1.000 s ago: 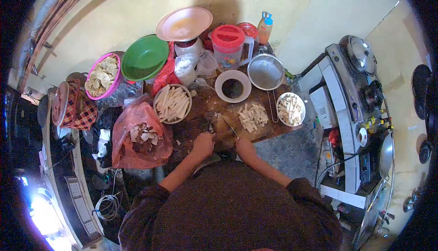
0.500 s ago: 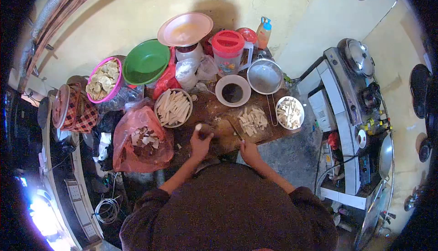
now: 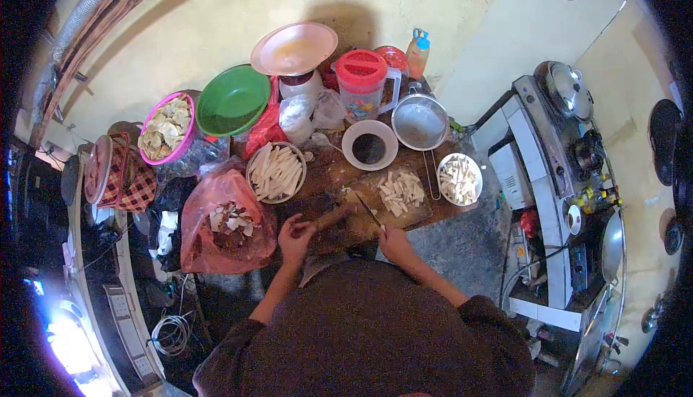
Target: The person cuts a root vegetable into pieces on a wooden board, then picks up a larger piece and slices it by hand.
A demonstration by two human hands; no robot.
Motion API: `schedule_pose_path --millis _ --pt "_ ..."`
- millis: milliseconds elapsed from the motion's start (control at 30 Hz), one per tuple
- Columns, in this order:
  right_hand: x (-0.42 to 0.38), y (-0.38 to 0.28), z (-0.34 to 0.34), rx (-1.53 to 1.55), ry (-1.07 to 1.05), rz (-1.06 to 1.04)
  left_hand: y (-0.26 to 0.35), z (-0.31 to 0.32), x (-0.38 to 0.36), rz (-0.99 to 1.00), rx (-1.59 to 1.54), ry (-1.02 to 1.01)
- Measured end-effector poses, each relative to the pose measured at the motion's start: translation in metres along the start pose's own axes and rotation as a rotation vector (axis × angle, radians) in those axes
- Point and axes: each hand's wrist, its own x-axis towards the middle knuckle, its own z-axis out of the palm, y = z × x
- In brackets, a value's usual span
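My right hand (image 3: 395,244) is wrapped round the handle of a knife (image 3: 369,210), its blade pointing up and left over the wooden board (image 3: 354,231). At the left, my left hand (image 3: 294,236) has its fingers bent around one end of a long brown root (image 3: 328,219) lying toward the knife. Pale cut sticks (image 3: 401,193) are heaped on the board right of the blade. Beyond my left hand stands a bowl of longer pale sticks (image 3: 276,172). A red plastic bag (image 3: 198,242) with peelings (image 3: 231,219) sits left of it.
Behind the board are a bowl of dark liquid (image 3: 369,146), a sieve (image 3: 420,124) and a red-lidded pitcher (image 3: 361,83). A white bowl of cut pieces (image 3: 460,179) is at the right edge. A green basin (image 3: 231,101) stands back left; a stove (image 3: 545,137) is right.
My left hand has moved left and down, and its hold on the brown root has shifted; the root now lies lengthwise toward the knife. My right hand still holds the knife, nearly unmoved.
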Motion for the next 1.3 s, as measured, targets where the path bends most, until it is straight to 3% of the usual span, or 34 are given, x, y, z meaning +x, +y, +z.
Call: schedule_pose_path --millis 33,100,133,200,300,433,533,600,767,1000,1067,1300 --pt "0.0 -0.003 -0.001 -0.019 -0.036 0.024 0.0 -0.004 0.0 0.0 0.001 0.001" --pt "-0.002 -0.01 -0.002 -0.036 -0.078 0.047 0.004 -0.01 -0.003 -0.034 0.31 -0.283" --pt "-0.004 -0.015 -0.003 -0.018 -0.025 0.018 0.008 -0.008 -0.005 -0.037 0.311 -0.278" --pt "-0.004 -0.021 -0.003 0.0 0.025 -0.015 0.017 0.006 -0.007 0.437 0.729 -0.3" --pt "-0.003 -0.018 0.003 -0.047 -0.072 0.05 0.017 0.031 -0.006 0.579 0.717 -0.412" --pt "-0.007 -0.003 0.017 -0.034 -0.028 0.001 0.0 0.059 -0.004 0.559 0.737 -0.466" --pt "-0.011 -0.006 0.013 -0.028 0.024 0.006 0.003 0.069 -0.003 0.528 0.77 -0.395" --pt "-0.014 -0.01 0.009 -0.017 0.052 0.012 0.011 0.07 -0.002 0.638 0.806 -0.345" --pt "-0.013 -0.009 0.011 -0.034 -0.074 0.137 0.013 0.075 0.001 0.587 0.94 -0.335" --pt "-0.019 -0.021 0.01 -0.028 -0.047 0.165 0.013 0.076 0.002 0.551 0.963 -0.34" --pt "-0.019 -0.033 0.003 -0.019 -0.072 0.255 0.014 0.076 0.002 0.579 0.977 -0.322" --pt "-0.017 -0.024 0.013 0.045 -0.086 0.219 0.006 0.074 0.007 0.631 0.923 -0.303"
